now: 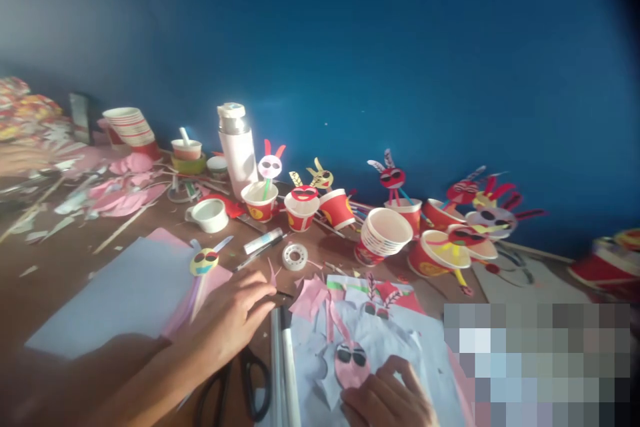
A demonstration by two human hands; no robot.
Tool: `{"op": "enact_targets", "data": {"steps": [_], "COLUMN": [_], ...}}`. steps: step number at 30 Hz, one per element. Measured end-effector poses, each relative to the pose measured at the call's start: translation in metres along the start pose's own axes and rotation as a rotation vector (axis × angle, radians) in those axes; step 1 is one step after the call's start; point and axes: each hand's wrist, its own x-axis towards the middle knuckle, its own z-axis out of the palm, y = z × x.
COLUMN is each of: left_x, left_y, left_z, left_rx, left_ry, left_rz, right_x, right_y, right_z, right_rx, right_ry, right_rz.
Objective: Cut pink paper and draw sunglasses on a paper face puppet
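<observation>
My left hand (240, 313) reaches over the table with thumb and fingertips drawn together. A thin dark tip shows just beyond them, and what they grip is too small to name. A narrow pink strip (273, 272) stands beside the fingertips. On the crumpled pale paper (410, 347), the curled fingers of my right hand (393, 393) hold the lower edge of a round pink paper face (353, 367) with dark glasses and two pink ears. Another pair of dark glasses (377, 310) lies above it, below two patterned feather shapes.
Black scissors (257, 383) and a white marker (290, 367) lie between my hands. Behind are a tape roll (295, 257), stacked cups (385, 233), red cups with paper faces and a white bottle (239, 153). A yellow face (204, 262) lies left; another person's hand (20, 159) shows far left.
</observation>
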Motion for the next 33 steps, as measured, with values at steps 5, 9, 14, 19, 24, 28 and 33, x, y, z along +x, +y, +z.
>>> {"op": "enact_targets", "data": {"steps": [5,9,14,19,24,28,33], "left_x": [0.034,0.048,0.052,0.053,0.05,0.034,-0.006], "left_y": [0.03,0.043,0.037,0.028,0.022,0.017,0.008], "left_z": [0.015,0.031,0.041,0.042,0.034,0.011,-0.009], "left_rx": [0.182,0.264,0.301,0.282,0.127,-0.271,-1.277], "left_ry": [-0.109,-0.16,-0.188,-0.209,-0.131,-0.047,-0.019], "left_rz": [0.073,0.03,0.024,0.068,0.076,-0.033,-0.498], "right_x": [-0.001,0.001,0.0,-0.005,-0.002,-0.003,-0.003], "right_y": [-0.003,-0.003,0.001,0.002,0.005,0.008,0.006], "right_z": [0.012,0.018,0.022,0.031,0.028,0.013,-0.008], "right_rx": [-0.042,-0.094,-0.116,-0.119,-0.123,-0.074,0.079], "right_ry": [0.152,0.22,0.239,0.298,0.258,0.124,-0.099], "right_rz": [0.045,0.063,0.077,0.117,0.092,0.08,0.129]}}
